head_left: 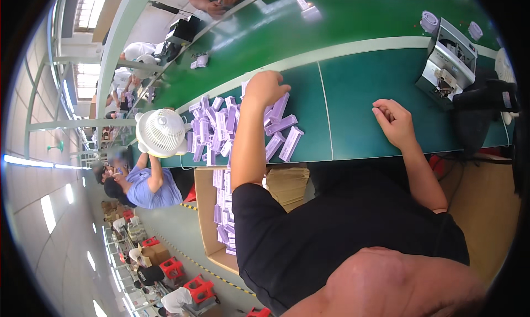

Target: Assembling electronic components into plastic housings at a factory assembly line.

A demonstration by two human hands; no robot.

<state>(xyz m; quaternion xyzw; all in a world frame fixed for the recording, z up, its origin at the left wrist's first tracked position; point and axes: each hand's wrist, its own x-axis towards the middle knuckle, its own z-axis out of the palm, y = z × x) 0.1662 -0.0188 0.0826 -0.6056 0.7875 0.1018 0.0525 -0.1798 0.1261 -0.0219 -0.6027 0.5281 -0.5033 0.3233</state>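
My left hand [265,89] reaches over the far side of a heap of pale purple rectangular plastic casings [221,123] on the green bench mat. Its back faces up, with the thumb out to the right. The other fingertips bend down out of sight, so whether it grips a casing is hidden. Just right of that arm, several casings lie loose, one [291,144] close to the bench's near edge. My right hand [395,123] hovers or rests above the mat [353,96] on the right, fingers loosely curled in, nothing visible in them.
An open cardboard box [207,223] of purple casings stands below the bench's near edge. A white fan [161,133] is left of the heap. At right sits a metal device [450,63] beside a black one [480,112]. Co-workers sit left and across a green surface [353,13].
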